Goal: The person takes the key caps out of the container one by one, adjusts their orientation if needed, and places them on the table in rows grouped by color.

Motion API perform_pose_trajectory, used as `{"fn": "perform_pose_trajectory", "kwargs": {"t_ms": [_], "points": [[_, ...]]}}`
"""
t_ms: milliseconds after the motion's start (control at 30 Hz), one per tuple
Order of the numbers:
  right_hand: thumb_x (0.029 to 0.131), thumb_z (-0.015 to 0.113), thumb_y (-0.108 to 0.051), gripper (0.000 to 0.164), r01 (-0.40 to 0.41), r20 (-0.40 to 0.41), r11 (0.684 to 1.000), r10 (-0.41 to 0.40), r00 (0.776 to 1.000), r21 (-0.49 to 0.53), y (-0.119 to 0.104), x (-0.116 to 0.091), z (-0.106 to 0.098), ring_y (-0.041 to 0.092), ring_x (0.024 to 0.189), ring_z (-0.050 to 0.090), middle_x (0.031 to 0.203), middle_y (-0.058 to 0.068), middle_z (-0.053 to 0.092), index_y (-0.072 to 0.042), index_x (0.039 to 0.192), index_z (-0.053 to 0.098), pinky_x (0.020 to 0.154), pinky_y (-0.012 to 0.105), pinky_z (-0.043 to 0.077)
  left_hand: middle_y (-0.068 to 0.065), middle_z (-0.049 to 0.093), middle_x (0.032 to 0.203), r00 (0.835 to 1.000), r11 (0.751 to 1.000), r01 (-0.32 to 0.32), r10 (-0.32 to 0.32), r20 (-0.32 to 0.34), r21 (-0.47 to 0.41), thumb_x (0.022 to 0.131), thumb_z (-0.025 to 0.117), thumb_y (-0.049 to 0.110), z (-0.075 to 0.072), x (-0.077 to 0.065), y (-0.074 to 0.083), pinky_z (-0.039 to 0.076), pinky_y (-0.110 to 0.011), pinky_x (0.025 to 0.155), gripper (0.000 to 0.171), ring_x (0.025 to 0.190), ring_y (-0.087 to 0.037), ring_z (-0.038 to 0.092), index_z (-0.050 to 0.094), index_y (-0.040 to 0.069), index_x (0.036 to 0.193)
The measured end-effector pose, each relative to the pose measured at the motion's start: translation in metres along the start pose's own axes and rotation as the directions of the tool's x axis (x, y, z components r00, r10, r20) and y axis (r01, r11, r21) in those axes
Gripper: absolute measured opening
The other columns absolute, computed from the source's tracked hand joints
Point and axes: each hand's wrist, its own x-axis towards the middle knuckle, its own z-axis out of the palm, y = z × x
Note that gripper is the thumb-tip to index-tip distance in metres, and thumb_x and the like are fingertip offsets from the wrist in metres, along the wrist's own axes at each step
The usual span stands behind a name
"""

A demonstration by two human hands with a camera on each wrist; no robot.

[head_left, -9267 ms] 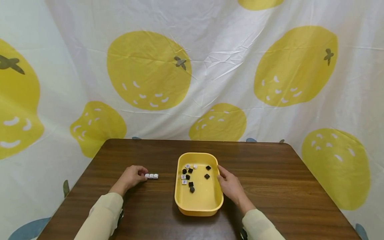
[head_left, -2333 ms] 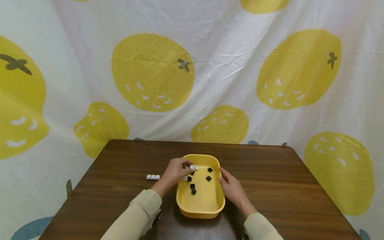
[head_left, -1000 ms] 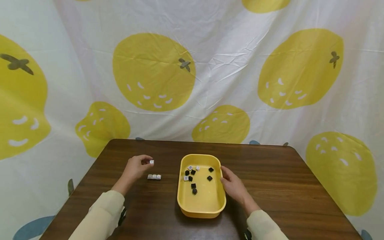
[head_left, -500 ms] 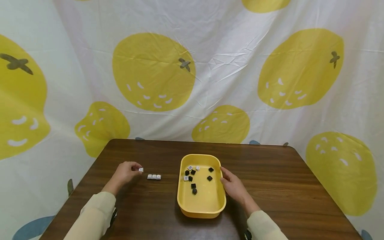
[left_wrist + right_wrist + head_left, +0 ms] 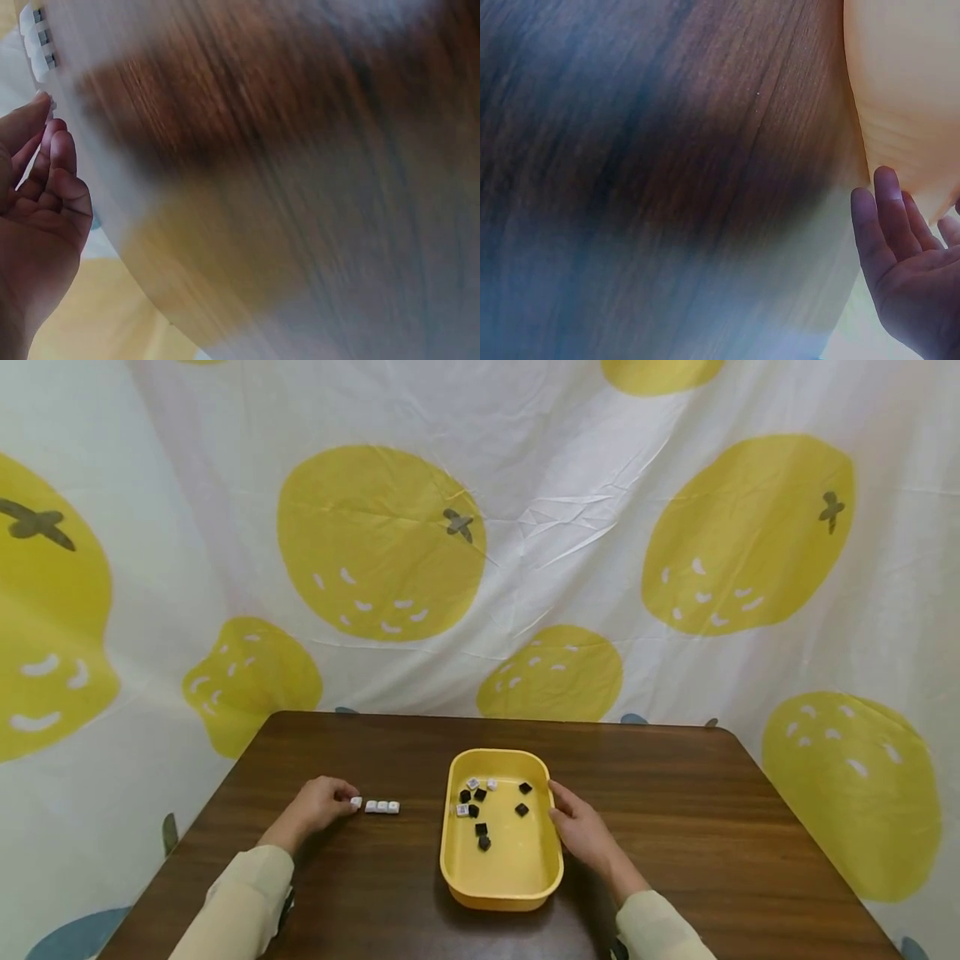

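Observation:
My left hand [image 5: 318, 803] pinches a white keycap [image 5: 356, 802] between thumb and fingertips, low over the table. Just right of it, a small gap away, three white keycaps [image 5: 382, 807] sit side by side in a row. The left wrist view shows the pinched keycap mostly hidden by fingertips, with the row of keycaps [image 5: 37, 39] beyond. My right hand [image 5: 588, 833] rests against the right side of a yellow tray [image 5: 501, 897]. In the right wrist view its fingers [image 5: 889, 217] lie fairly straight along the tray's outer wall.
Inside the tray lie several black keycaps [image 5: 484, 842] and a few white keycaps [image 5: 462, 810], mostly toward its left side. The brown wooden table [image 5: 675, 827] reaches back to a hanging cloth [image 5: 555, 568] printed with lemons.
My left hand took a white keycap from the tray, carried it left, and lowered it to the left end of the row. My right hand stays at the tray's side.

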Motion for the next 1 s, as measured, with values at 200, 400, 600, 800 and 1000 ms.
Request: {"fn": "perform_pose_trajectory", "kwargs": {"t_ms": [200, 400, 600, 800, 1000], "points": [[0.103, 0.048, -0.009, 0.049, -0.005, -0.007, 1.000, 0.005, 1.000, -0.029, 0.000, 0.000, 0.001, 0.025, 0.095, 0.064, 0.124, 0.023, 0.060, -0.006, 0.151, 0.040, 0.075, 0.038, 0.055, -0.002, 0.066, 0.081, 1.000, 1.000, -0.013, 0.013, 0.012, 0.004, 0.083, 0.075, 0.003, 0.006, 0.001, 0.002, 0.048, -0.036, 0.071, 0.012, 0.076, -0.016, 0.057, 0.074, -0.002, 0.094], [0.103, 0.048, -0.010, 0.049, -0.001, -0.012, 0.999, 0.000, 1.000, -0.043, 0.000, 0.000, 0.001, 0.026, 0.100, 0.064, 0.130, 0.025, 0.058, -0.007, 0.152, 0.040, 0.078, 0.040, 0.054, -0.002, 0.063, 0.081, 1.000, 1.000, 0.005, -0.005, 0.027, 0.011, 0.083, 0.075, 0.003, 0.007, 0.003, 0.001, 0.047, -0.037, 0.072, 0.017, 0.076, -0.017, 0.055, 0.072, -0.003, 0.099], [0.103, 0.048, -0.009, 0.049, 0.005, -0.006, 1.000, -0.005, 1.000, -0.026, 0.001, -0.001, 0.000, 0.027, 0.101, 0.064, 0.132, 0.026, 0.056, -0.007, 0.152, 0.039, 0.078, 0.039, 0.054, -0.002, 0.062, 0.083, 1.000, 1.000, 0.016, -0.017, 0.026, 0.007, 0.082, 0.077, 0.004, 0.007, 0.004, 0.002, 0.047, -0.038, 0.073, 0.025, 0.078, -0.017, 0.055, 0.071, -0.002, 0.105], [0.103, 0.048, -0.008, 0.049, 0.018, -0.006, 1.000, -0.018, 1.000, -0.024, 0.002, -0.002, 0.000, 0.027, 0.101, 0.064, 0.130, 0.026, 0.057, -0.005, 0.151, 0.040, 0.079, 0.040, 0.054, -0.004, 0.064, 0.086, 0.998, 0.999, 0.051, -0.051, -0.021, 0.019, 0.083, 0.073, 0.007, 0.006, 0.003, 0.006, 0.049, -0.042, 0.074, 0.028, 0.080, -0.020, 0.058, 0.070, -0.002, 0.109], [0.103, 0.048, -0.010, 0.048, 0.025, -0.019, 0.999, -0.026, 0.999, -0.036, 0.001, -0.001, 0.000, 0.027, 0.102, 0.064, 0.129, 0.026, 0.058, -0.005, 0.151, 0.040, 0.082, 0.040, 0.053, -0.015, 0.065, 0.101, 0.994, 0.999, 0.028, -0.025, -0.110, 0.029, 0.091, 0.068, 0.012, 0.006, 0.010, 0.019, 0.050, -0.050, 0.082, 0.030, 0.094, -0.033, 0.063, 0.067, -0.004, 0.117]]}}
